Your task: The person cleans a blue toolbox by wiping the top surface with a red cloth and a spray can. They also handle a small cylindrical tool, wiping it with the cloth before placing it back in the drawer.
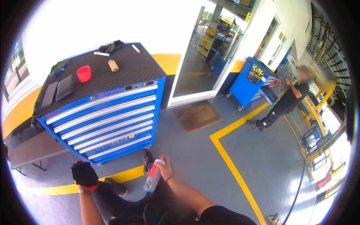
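Note:
At the lower left, my left hand (pixel 79 185) is closed on a dark bundle, which looks like a black cloth (pixel 84 174) with red and purple edges. The bundle covers most of the fingers. My right hand (pixel 165 169) wraps round the upper part of a bottle-shaped container (pixel 151 179), with a red upper section and a pale, see-through-looking lower section. It is tilted, its top toward the upper right, in front of my legs. Both hands are held apart, short of the blue tool cabinet (pixel 112 123).
On the cabinet's black mat lie a red cup (pixel 84 74), a tan lighter-like object (pixel 113 66), dark wallet-like items (pixel 65 87), markers (pixel 102 54) and cloths. A bench (pixel 37 149) stands left. Beyond are a doormat (pixel 199 117), a glass door, a blue cart (pixel 245 80) and a person (pixel 287 99).

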`<control>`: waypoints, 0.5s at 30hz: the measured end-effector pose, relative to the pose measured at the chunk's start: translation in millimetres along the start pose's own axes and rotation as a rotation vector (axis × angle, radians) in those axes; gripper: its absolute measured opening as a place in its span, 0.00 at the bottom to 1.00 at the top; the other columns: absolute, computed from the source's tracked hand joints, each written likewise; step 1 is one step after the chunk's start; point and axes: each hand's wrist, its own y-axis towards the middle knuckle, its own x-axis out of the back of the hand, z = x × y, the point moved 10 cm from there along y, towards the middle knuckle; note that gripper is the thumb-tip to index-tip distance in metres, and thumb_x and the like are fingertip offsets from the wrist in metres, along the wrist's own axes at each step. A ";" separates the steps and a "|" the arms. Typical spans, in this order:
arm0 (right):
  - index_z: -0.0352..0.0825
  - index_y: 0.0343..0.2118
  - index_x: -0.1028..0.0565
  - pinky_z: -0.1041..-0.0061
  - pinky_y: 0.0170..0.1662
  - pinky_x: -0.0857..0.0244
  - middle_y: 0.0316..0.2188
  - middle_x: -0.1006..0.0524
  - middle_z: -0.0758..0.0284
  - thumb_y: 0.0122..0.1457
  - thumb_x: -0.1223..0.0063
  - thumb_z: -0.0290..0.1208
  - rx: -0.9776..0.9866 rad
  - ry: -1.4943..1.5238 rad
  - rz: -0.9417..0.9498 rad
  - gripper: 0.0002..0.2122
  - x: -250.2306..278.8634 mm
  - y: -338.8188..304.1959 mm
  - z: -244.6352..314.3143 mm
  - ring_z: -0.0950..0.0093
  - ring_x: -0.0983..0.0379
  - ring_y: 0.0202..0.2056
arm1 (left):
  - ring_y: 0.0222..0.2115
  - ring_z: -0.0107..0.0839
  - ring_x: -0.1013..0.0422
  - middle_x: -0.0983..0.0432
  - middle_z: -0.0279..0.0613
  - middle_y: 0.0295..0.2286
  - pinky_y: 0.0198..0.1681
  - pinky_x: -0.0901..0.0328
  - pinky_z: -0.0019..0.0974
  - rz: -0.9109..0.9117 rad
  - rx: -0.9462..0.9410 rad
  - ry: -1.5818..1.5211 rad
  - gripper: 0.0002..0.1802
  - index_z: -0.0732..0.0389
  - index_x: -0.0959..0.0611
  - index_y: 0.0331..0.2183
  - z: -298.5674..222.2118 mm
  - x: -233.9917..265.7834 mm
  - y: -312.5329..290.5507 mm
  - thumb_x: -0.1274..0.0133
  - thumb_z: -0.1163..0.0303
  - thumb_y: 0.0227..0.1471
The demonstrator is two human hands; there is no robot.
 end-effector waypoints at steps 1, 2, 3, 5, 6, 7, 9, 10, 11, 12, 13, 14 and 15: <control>0.32 0.59 0.34 0.72 0.56 0.33 0.50 0.26 0.62 0.55 0.33 0.32 0.002 0.005 0.019 0.30 -9.3 0.0 -1.3 0.71 0.27 0.50 | 0.30 0.39 0.28 0.27 0.38 0.28 0.34 0.34 0.43 -0.054 0.004 -0.023 0.06 0.52 0.21 0.28 1.6 23.1 6.0 0.45 0.62 0.47; 0.32 0.59 0.34 0.72 0.56 0.33 0.50 0.26 0.62 0.55 0.33 0.32 0.012 -0.001 0.000 0.30 -1.9 -0.1 0.9 0.71 0.27 0.50 | 0.27 0.39 0.29 0.29 0.38 0.25 0.32 0.35 0.43 -0.121 -0.009 -0.080 0.05 0.51 0.22 0.25 -11.1 41.9 19.8 0.45 0.63 0.44; 0.32 0.59 0.34 0.72 0.55 0.33 0.50 0.26 0.62 0.55 0.33 0.32 0.017 -0.001 -0.003 0.30 -1.5 -0.3 1.6 0.72 0.27 0.50 | 0.25 0.39 0.30 0.31 0.38 0.22 0.30 0.36 0.43 -0.181 -0.015 -0.122 0.05 0.51 0.24 0.22 -16.9 57.6 25.6 0.45 0.63 0.41; 0.32 0.59 0.34 0.72 0.55 0.33 0.50 0.26 0.62 0.55 0.33 0.32 0.006 -0.017 -0.003 0.30 -4.3 -3.4 5.2 0.71 0.27 0.50 | 0.23 0.39 0.31 0.32 0.37 0.20 0.28 0.36 0.43 -0.278 -0.031 -0.203 0.06 0.51 0.25 0.19 -26.0 82.0 29.6 0.44 0.64 0.38; 0.32 0.59 0.34 0.72 0.55 0.33 0.50 0.26 0.62 0.55 0.33 0.31 0.000 -0.026 -0.004 0.30 -4.8 -4.2 7.4 0.71 0.27 0.50 | 0.23 0.39 0.31 0.32 0.37 0.19 0.28 0.36 0.43 -0.290 -0.042 -0.250 0.06 0.51 0.25 0.19 -33.1 83.9 28.9 0.44 0.64 0.38; 0.32 0.59 0.34 0.73 0.55 0.33 0.50 0.26 0.62 0.55 0.33 0.31 -0.012 -0.002 -0.003 0.30 -5.2 -4.4 6.2 0.71 0.27 0.50 | 0.23 0.39 0.31 0.32 0.37 0.19 0.28 0.36 0.42 -0.290 -0.055 -0.288 0.06 0.50 0.25 0.18 -38.6 83.4 25.9 0.44 0.63 0.37; 0.33 0.59 0.34 0.73 0.55 0.32 0.50 0.26 0.62 0.55 0.33 0.31 -0.037 0.043 -0.001 0.30 -5.3 -3.3 4.6 0.72 0.27 0.50 | 0.23 0.39 0.30 0.32 0.37 0.19 0.28 0.35 0.42 -0.275 -0.073 -0.345 0.06 0.50 0.24 0.17 -47.6 77.6 22.5 0.43 0.63 0.36; 0.33 0.59 0.34 0.72 0.55 0.32 0.50 0.26 0.62 0.55 0.34 0.30 -0.028 0.025 0.000 0.30 -6.6 -5.0 6.2 0.71 0.27 0.50 | 0.23 0.39 0.30 0.31 0.37 0.19 0.28 0.35 0.41 -0.259 -0.077 -0.361 0.06 0.50 0.24 0.17 -48.8 72.9 20.0 0.43 0.63 0.35; 0.33 0.60 0.35 0.71 0.55 0.32 0.50 0.26 0.62 0.56 0.35 0.30 -0.019 0.006 0.001 0.29 -6.9 -5.0 8.8 0.71 0.27 0.50 | 0.23 0.39 0.30 0.31 0.37 0.19 0.28 0.35 0.41 -0.242 -0.077 -0.371 0.06 0.49 0.24 0.17 -49.2 68.0 18.2 0.43 0.63 0.35; 0.33 0.60 0.35 0.71 0.55 0.31 0.50 0.26 0.61 0.56 0.35 0.30 -0.009 -0.013 0.004 0.29 -6.7 -3.9 12.0 0.71 0.27 0.50 | 0.23 0.39 0.30 0.31 0.37 0.19 0.28 0.34 0.41 -0.227 -0.074 -0.384 0.06 0.49 0.24 0.16 -49.1 62.5 18.4 0.43 0.63 0.34; 0.33 0.60 0.35 0.71 0.54 0.31 0.50 0.26 0.61 0.56 0.36 0.30 0.005 -0.047 0.007 0.29 -8.3 -4.5 13.6 0.71 0.27 0.50 | 0.23 0.39 0.29 0.31 0.37 0.19 0.28 0.34 0.41 -0.206 -0.071 -0.396 0.06 0.49 0.23 0.16 -48.0 59.2 15.7 0.43 0.63 0.33; 0.33 0.60 0.35 0.71 0.54 0.31 0.49 0.26 0.62 0.56 0.36 0.31 0.020 -0.082 0.012 0.29 -9.1 -4.4 16.2 0.71 0.27 0.50 | 0.24 0.39 0.29 0.30 0.36 0.19 0.28 0.33 0.40 -0.179 -0.071 -0.423 0.05 0.49 0.23 0.16 -45.6 53.3 13.6 0.43 0.63 0.34; 0.33 0.60 0.35 0.71 0.54 0.31 0.49 0.26 0.62 0.57 0.36 0.31 0.036 -0.117 0.021 0.29 -9.3 -2.9 19.8 0.71 0.27 0.49 | 0.24 0.39 0.28 0.29 0.36 0.19 0.28 0.33 0.40 -0.157 -0.070 -0.452 0.04 0.49 0.22 0.17 -43.8 47.5 12.8 0.43 0.64 0.34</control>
